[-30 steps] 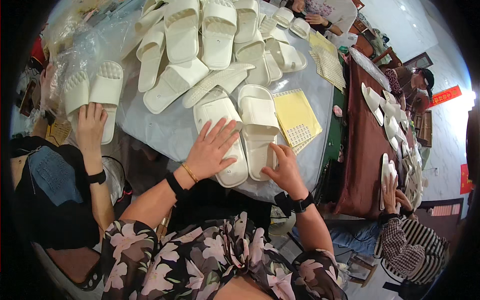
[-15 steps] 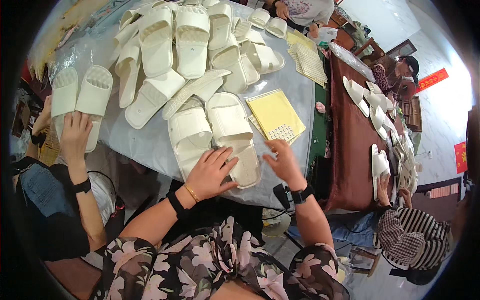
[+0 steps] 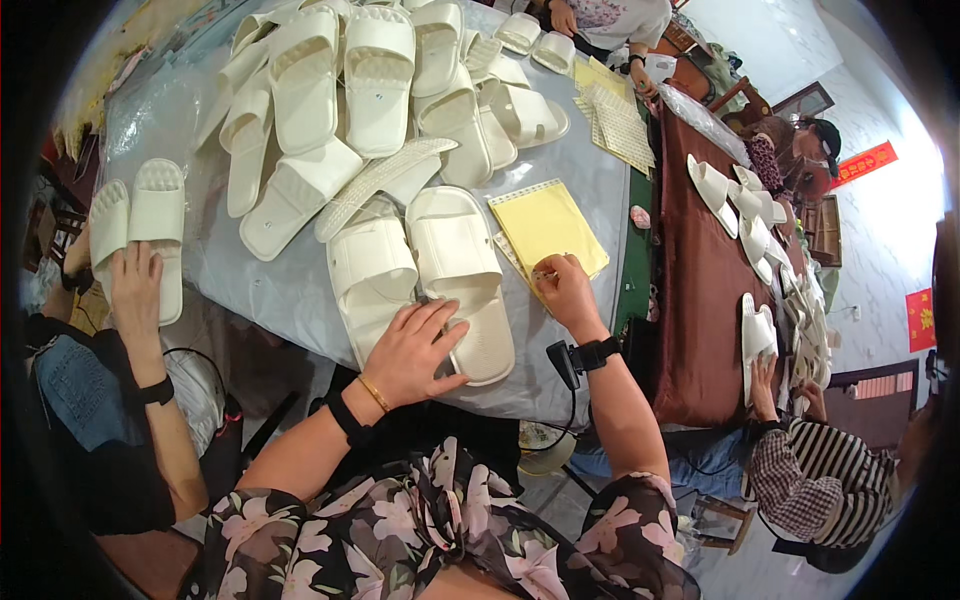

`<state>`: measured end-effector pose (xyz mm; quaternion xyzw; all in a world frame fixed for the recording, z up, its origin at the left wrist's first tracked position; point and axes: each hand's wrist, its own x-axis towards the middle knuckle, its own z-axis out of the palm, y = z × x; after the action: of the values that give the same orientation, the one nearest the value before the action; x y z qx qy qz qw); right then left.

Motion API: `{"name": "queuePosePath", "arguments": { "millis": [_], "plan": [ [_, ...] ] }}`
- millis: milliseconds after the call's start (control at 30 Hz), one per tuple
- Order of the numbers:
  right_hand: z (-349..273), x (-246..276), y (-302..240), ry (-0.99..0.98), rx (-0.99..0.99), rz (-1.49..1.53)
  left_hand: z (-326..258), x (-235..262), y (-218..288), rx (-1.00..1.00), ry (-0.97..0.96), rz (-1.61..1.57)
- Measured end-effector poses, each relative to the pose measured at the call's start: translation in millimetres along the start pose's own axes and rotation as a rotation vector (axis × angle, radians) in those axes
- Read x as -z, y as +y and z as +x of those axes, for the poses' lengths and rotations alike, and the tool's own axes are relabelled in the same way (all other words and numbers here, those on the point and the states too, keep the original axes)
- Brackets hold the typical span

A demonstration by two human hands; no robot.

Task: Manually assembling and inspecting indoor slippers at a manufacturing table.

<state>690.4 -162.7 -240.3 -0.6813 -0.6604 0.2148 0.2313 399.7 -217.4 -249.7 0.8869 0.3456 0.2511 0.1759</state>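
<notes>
A pair of cream slippers lies side by side before me at the table's near edge, a left slipper (image 3: pixel 372 262) and a right slipper (image 3: pixel 456 240), toes pointing away. My left hand (image 3: pixel 415 345) rests across their heel ends, fingers stretched and thumb apart, gripping nothing. To their right lies a yellow sticker sheet (image 3: pixel 550 220) on top of other sheets. My right hand (image 3: pixel 567 292) is at its lower edge, thumb and fingertips pinched together; whatever is between them is too small to make out and partly hidden by the hand.
A heap of cream slippers (image 3: pixel 380 85) fills the far side of the plastic-covered table (image 3: pixel 270 300). More sticker sheets (image 3: pixel 618 120) lie at the back right. At left a co-worker's hand (image 3: pixel 135 285) holds another pair. Beyond a brown-covered table (image 3: pixel 690 330), other people handle slippers.
My right hand has come down onto the sticker sheet's lower part, and its fingers have closed into a pinch. The co-worker's pair at left has moved nearer. My left hand stays on the slippers.
</notes>
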Motion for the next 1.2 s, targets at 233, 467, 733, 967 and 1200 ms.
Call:
{"name": "queuePosePath", "arguments": {
  "millis": [233,467,733,967,1200],
  "plan": [
    [-1.9,-8.7,6.7,0.035,0.025,-0.035,0.9,-1.8,-0.5,0.004,0.000,0.013],
    [-4.5,-10.8,3.9,0.083,0.007,-0.027,1.2,-1.1,-0.7,-0.001,-0.006,0.011],
    [-8.6,-13.4,2.5,0.148,0.040,-0.020,0.3,-2.2,0.3,-0.003,-0.002,0.029],
    [-8.8,-16.6,4.1,0.153,0.017,0.009,-0.6,-1.8,-0.9,-0.002,-0.002,0.033],
    [-7.4,-14.6,4.4,0.123,0.008,0.000,-0.2,-2.5,-1.0,-0.003,0.000,0.029]
  ]
}}
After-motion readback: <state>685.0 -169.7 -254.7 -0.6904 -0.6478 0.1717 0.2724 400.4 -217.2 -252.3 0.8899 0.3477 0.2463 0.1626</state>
